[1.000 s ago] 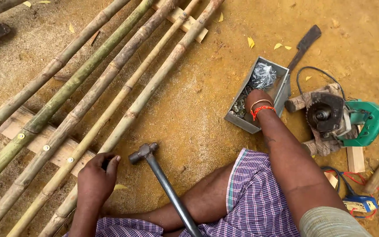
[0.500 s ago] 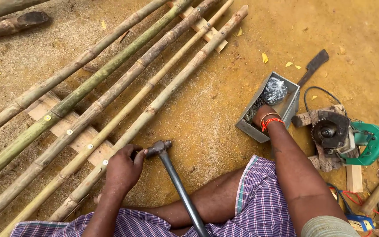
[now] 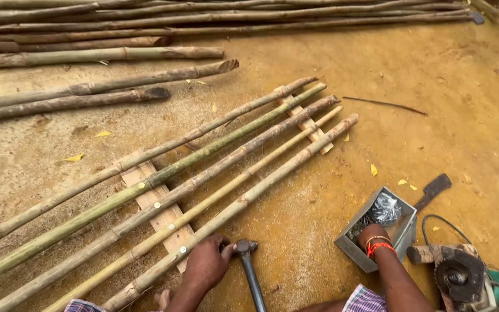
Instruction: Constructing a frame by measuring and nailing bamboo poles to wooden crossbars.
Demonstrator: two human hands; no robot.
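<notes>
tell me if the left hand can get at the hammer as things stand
Probably yes: the left hand already rests on the nearest bamboo pole, right beside the hammer head, seemingly touching it. Nothing lies between them. The right hand is busy in the metal box.

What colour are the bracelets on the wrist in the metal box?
Orange-red, with a paler band beside them, on the right hand's bracelets. Head view shows it.
</notes>
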